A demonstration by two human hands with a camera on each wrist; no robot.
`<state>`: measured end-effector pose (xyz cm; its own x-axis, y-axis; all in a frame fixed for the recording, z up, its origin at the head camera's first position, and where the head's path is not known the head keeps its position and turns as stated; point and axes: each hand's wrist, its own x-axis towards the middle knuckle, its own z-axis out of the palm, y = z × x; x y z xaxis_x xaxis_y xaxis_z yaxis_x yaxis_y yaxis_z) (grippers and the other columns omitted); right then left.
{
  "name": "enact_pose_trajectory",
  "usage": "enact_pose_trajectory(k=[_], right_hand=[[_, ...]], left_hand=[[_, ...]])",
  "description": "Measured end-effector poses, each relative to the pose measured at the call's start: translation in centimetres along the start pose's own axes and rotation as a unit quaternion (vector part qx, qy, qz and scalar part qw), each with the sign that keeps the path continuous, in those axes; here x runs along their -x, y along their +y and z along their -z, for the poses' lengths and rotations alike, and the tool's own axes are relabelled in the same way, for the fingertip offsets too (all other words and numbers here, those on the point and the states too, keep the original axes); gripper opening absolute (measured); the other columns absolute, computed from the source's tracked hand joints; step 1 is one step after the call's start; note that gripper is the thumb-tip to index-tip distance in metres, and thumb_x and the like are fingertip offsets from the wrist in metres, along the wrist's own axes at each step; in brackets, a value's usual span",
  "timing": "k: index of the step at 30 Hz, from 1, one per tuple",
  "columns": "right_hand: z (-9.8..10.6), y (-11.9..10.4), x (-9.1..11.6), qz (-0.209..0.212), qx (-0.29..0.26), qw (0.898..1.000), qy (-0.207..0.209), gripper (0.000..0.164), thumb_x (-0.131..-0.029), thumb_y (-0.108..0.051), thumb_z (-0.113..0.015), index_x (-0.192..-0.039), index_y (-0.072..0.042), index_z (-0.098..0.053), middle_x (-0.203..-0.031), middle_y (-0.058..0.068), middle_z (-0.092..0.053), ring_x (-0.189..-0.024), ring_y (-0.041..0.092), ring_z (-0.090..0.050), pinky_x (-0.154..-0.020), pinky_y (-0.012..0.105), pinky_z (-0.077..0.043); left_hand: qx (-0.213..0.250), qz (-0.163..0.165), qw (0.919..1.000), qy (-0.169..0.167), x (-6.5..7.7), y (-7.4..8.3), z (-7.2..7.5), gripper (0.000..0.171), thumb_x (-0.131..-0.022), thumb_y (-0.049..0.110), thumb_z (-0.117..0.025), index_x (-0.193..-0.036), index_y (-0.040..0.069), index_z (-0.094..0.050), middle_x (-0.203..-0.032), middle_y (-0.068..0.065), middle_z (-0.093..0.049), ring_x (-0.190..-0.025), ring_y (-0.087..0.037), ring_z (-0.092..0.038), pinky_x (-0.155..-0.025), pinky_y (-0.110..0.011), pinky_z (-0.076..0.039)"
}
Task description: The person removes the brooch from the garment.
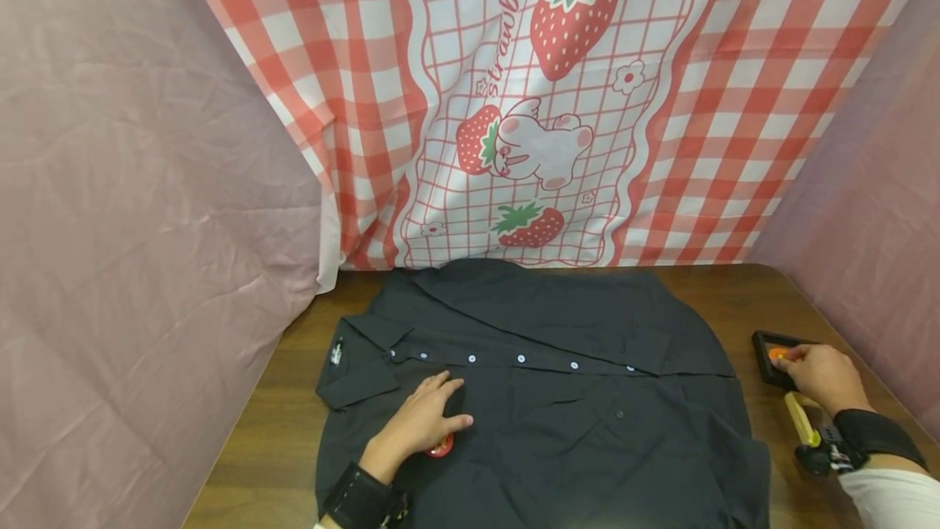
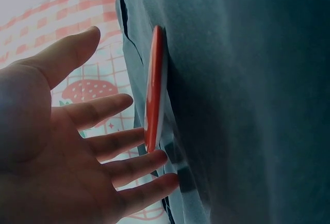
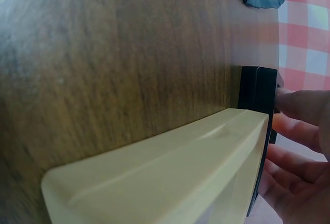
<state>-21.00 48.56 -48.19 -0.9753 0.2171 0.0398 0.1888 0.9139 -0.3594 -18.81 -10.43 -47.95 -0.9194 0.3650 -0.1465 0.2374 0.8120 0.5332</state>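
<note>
A dark button-up shirt [image 1: 558,439] lies spread on the wooden table, its collar [image 1: 360,386] to the left. Over its front is my left hand [image 1: 422,419], fingers spread and thumb apart. Partly covered by that hand is a round red badge [image 1: 441,449]; edge-on in the left wrist view, the badge [image 2: 154,90] shows beside the fingertips. At the far right my right hand [image 1: 830,374] reaches into a small black tray [image 1: 761,341], thumb and fingertips pinching a round orange piece [image 1: 777,353]. In the right wrist view the fingertips are partly hidden by the tray wall [image 3: 258,87].
A pale yellow angular object [image 3: 170,167] stands beside the tray, just below my right wrist. Bare wood [image 1: 250,431] shows left of the shirt. Behind the table hangs a red-and-white checked cloth [image 1: 514,104] with strawberries. Pink cloth [image 1: 147,227] lines the sides.
</note>
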Motion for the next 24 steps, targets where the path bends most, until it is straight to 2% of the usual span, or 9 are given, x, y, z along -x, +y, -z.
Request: enact_pose_trajectory(k=[8,13,18,24], right_hand=[[0.22,-0.26,0.24,0.000,0.003,1.000,-0.013,0.034,-0.086,-0.020,-0.066,-0.097,0.013,-0.064,-0.098,0.035,-0.064,-0.084,0.055,-0.057,-0.067,0.056,-0.046],[0.17,-0.10,0.54,0.016,0.002,1.000,0.002,0.034,-0.086,-0.018,-0.066,-0.098,0.015,-0.063,-0.095,0.036,-0.064,-0.083,0.055,-0.057,-0.066,0.056,-0.046],[0.10,0.09,0.47,0.013,-0.003,1.000,0.019,0.033,-0.087,-0.017,-0.066,-0.099,0.014,-0.063,-0.096,0.036,-0.064,-0.082,0.054,-0.058,-0.065,0.054,-0.046],[0.20,0.15,0.48,0.021,-0.008,1.000,0.009,0.037,-0.090,-0.020,-0.065,-0.101,0.015,-0.062,-0.096,0.036,-0.064,-0.084,0.055,-0.058,-0.066,0.054,-0.047]], left_hand=[[0.000,0.001,1.0000,-0.002,-0.06,0.16,0.03,0.061,-0.088,0.037,-0.070,-0.137,0.005,-0.053,-0.150,-0.024,-0.041,-0.140,-0.043,-0.036,-0.109,-0.062,-0.034],[-0.002,0.000,1.0000,0.004,-0.02,0.17,-0.08,0.061,-0.087,0.036,-0.071,-0.137,0.005,-0.054,-0.148,-0.026,-0.041,-0.139,-0.043,-0.037,-0.109,-0.062,-0.034],[0.000,0.008,0.9999,0.006,0.01,0.21,0.01,0.060,-0.087,0.036,-0.071,-0.136,0.005,-0.054,-0.147,-0.030,-0.041,-0.139,-0.046,-0.036,-0.109,-0.063,-0.033],[-0.006,0.000,1.0000,0.006,-0.02,0.03,-0.12,0.061,-0.087,0.037,-0.071,-0.136,0.005,-0.054,-0.147,-0.027,-0.042,-0.138,-0.045,-0.037,-0.109,-0.062,-0.034]])
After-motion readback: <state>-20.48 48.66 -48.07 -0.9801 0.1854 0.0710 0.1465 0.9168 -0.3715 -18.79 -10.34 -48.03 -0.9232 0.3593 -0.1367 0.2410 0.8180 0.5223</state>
